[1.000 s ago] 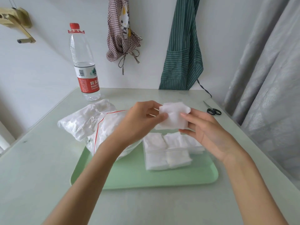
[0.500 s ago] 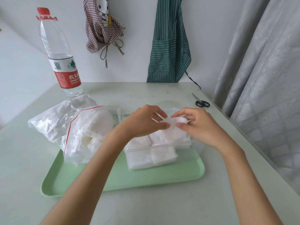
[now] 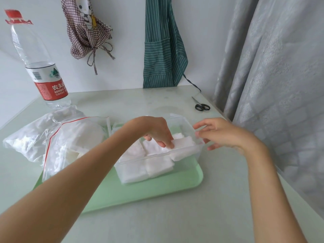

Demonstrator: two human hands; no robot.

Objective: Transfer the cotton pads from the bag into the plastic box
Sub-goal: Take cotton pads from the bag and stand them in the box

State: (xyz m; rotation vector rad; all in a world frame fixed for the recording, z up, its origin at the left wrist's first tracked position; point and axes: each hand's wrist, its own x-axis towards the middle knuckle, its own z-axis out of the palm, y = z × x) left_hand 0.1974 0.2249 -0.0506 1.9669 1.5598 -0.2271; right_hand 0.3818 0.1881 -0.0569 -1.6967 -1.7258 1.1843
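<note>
Clear glossy box [image 3: 191,130] — fluffy pads [image 3: 157,165].

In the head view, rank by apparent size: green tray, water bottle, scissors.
1. Green tray, though hands and bags cover much of it.
2. Water bottle.
3. Scissors, farther back, so true size is less sure.

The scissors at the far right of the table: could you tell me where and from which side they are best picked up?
Take the scissors by the black handle loops, coming from above on the near side. They lie flat on the table with loops toward the person and blades pointing away.
</note>
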